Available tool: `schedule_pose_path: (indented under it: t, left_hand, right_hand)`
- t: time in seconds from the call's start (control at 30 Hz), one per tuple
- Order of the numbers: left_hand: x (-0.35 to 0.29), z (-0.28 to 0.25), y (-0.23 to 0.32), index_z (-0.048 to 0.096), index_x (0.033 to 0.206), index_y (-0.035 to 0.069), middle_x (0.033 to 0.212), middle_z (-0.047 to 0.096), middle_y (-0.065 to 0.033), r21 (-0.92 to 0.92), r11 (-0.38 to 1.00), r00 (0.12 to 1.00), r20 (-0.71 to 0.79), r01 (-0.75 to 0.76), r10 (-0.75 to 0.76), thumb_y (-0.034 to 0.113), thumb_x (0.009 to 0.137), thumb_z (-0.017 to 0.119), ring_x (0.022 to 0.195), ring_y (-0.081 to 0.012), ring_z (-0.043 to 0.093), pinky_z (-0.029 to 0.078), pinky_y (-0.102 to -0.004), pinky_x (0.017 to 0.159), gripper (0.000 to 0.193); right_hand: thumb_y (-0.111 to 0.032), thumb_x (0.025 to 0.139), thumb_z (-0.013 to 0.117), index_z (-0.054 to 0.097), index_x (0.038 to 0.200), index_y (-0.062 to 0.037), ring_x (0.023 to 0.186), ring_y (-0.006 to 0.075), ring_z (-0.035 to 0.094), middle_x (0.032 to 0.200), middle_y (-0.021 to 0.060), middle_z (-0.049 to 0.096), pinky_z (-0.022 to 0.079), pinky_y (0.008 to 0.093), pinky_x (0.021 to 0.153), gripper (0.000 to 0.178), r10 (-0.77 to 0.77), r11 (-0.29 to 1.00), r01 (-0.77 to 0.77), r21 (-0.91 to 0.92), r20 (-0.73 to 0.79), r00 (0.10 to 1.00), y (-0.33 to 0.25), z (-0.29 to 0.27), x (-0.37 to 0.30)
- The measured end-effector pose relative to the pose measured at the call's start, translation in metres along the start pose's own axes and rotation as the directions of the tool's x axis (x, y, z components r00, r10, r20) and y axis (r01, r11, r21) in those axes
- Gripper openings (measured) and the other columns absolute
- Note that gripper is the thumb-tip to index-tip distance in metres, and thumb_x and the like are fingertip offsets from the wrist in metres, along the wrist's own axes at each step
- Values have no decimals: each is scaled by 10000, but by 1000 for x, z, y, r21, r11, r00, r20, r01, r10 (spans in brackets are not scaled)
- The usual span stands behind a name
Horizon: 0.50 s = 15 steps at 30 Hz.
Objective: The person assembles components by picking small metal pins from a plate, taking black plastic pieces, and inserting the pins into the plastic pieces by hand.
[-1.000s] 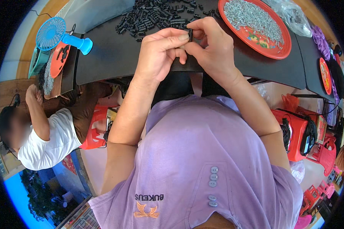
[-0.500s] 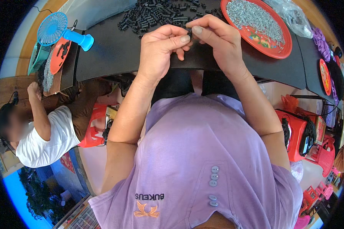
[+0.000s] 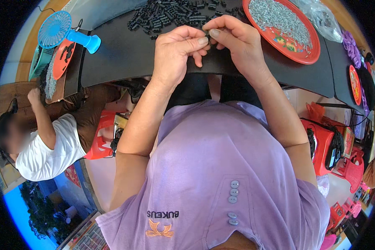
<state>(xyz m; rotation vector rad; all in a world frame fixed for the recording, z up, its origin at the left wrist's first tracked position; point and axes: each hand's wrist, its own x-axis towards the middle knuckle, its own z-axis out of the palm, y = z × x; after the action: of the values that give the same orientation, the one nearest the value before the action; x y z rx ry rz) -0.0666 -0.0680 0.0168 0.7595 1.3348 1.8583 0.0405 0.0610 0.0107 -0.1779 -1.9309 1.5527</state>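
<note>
My left hand [image 3: 176,51] and my right hand [image 3: 239,41] meet over the near part of the dark table [image 3: 125,62]. A small black plastic part [image 3: 208,36] is pinched between the fingertips of both, mostly hidden by them. My left thumb and index finger close on its left side, while the other left fingers curl below. From the right, my right thumb and index finger press on it. Just beyond my hands lies a heap of small black plastic parts [image 3: 164,16]. Right of my right hand, a red plate [image 3: 301,58] holds many small silvery metal pieces [image 3: 279,21].
A small blue fan [image 3: 56,30] stands at the table's left. Beyond it, a co-worker in a white shirt [image 3: 50,152] sits by an orange-red plate [image 3: 61,68] of black parts. At the right are a clear plastic bag [image 3: 321,18], purple cord [image 3: 351,49] and red stools [image 3: 321,143].
My hands stay nearly in place, the fingertips shifting slightly around the black part. The co-worker's hand has moved slightly to the left.
</note>
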Motion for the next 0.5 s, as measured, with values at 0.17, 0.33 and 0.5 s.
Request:
schedule_pose_path:
  t: [0.17,0.33,0.5]
  left_hand:
    - [2,-5,3,654,896,-58,753,655,-118,-56,998,998,46,41,-39,40,851,657,595,-148,612,495,-244,494,108]
    - [2,-4,4,654,899,-64,790,663,-116,-106,994,999,35,30,-27,42,856,648,603,-151,622,508,-253,506,114]
    - [3,-5,2,654,896,-63,796,663,-112,-112,993,999,43,28,-23,44,857,645,605,-153,626,507,-254,501,114]
  right_hand:
    - [-105,747,756,637,1047,-27,715,97,595,850,40,618,503,248,649,332,-44,999,45,-16,38,998,1,2,-3]
    - [-123,698,771,628,1028,-46,736,174,633,864,78,613,521,297,652,368,-137,939,118,-322,-38,990,-10,13,-5]
    - [-127,697,744,624,1030,-59,732,228,641,878,92,616,525,328,649,361,-215,888,173,-427,-51,975,-5,15,-6]
